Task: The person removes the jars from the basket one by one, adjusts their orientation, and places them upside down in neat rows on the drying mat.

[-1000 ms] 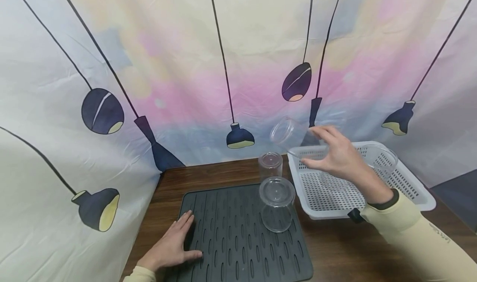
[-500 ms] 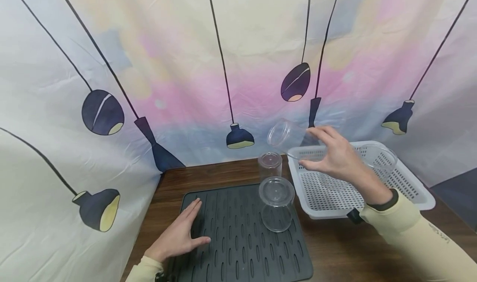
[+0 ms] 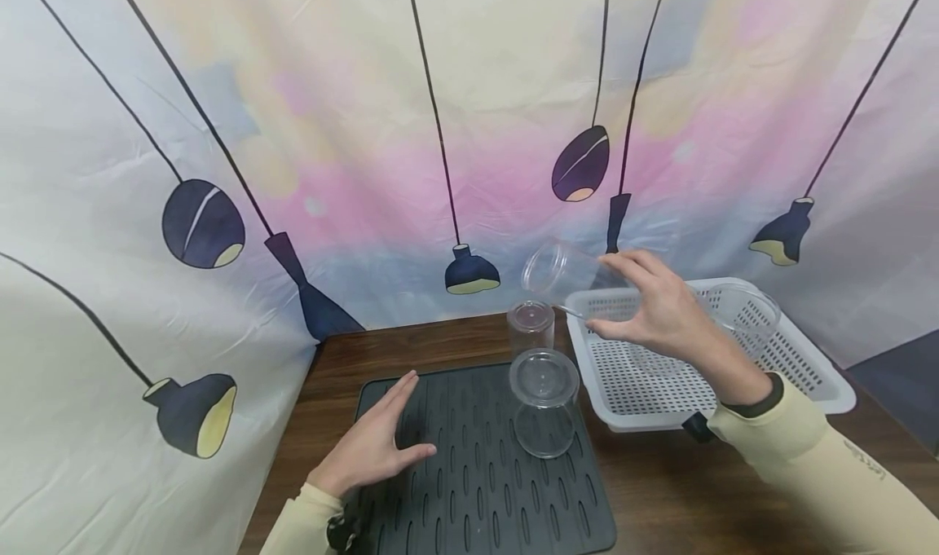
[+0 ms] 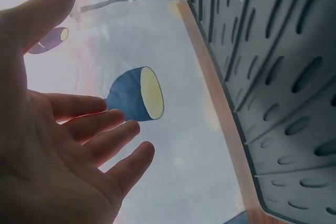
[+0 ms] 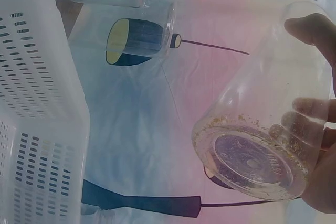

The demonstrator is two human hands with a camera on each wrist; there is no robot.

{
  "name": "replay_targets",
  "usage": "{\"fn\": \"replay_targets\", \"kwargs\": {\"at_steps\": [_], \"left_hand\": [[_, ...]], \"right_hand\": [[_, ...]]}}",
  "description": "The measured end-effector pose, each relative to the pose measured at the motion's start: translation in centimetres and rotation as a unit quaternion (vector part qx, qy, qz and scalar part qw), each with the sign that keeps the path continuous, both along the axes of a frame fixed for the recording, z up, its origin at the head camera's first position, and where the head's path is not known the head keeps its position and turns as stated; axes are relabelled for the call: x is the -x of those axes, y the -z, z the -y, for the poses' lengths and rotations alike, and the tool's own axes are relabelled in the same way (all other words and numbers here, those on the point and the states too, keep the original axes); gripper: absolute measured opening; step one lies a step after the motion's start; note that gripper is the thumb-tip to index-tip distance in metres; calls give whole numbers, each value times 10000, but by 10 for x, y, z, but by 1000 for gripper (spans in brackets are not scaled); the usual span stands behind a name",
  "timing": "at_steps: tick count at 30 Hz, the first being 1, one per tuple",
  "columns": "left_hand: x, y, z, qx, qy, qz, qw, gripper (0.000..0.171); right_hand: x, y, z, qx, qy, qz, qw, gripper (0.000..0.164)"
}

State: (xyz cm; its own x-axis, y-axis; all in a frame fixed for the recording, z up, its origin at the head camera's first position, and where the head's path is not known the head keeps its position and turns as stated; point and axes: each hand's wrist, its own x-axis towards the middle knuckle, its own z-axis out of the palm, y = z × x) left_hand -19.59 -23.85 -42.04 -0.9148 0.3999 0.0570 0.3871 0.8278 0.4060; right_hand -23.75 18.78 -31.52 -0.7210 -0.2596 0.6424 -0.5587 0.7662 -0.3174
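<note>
My right hand (image 3: 656,306) grips a clear plastic cup (image 3: 553,268) tilted on its side above the back left of the basket. In the right wrist view that cup (image 5: 262,103) shows its embossed base, with flecks around the bottom edge and the fingers visible through its wall. My left hand (image 3: 370,449) hovers over the left side of the grey ribbed mat (image 3: 455,490), fingers extended and thumb spread; its bare palm (image 4: 63,150) shows in the left wrist view. At the mat's right side, two clear cups (image 3: 544,404) (image 3: 531,327) stand upside down, one behind the other.
A white perforated basket (image 3: 623,422) stands to the right of the mat, with clear cups (image 3: 744,319) inside. Wooden tabletop (image 3: 660,490) surrounds both. A printed cloth (image 3: 367,172) with lamp drawings hangs close behind the table.
My left hand has moved right and away from me, from the mat's left edge to over the mat. The right hand, still holding the cup, has shifted slightly left.
</note>
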Motion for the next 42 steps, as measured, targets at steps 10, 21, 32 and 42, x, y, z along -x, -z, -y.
{"fn": "replay_targets", "kwargs": {"at_steps": [10, 21, 32, 42], "left_hand": [[6, -11, -14, -332, 118, -412, 9985, 100], [8, -23, -29, -764, 17, -777, 9940, 90], [13, -34, -40, -1059, 214, -875, 9903, 84], [16, -42, -48, -1180, 382, -911, 9881, 84]], "right_hand": [[0, -1, 2, -64, -172, -209, 9996, 84], [-1, 2, 5, -65, -320, -227, 9992, 84], [1, 1, 6, -87, -525, -497, 9973, 84], [0, 1, 6, -113, -498, -529, 9973, 83]]}}
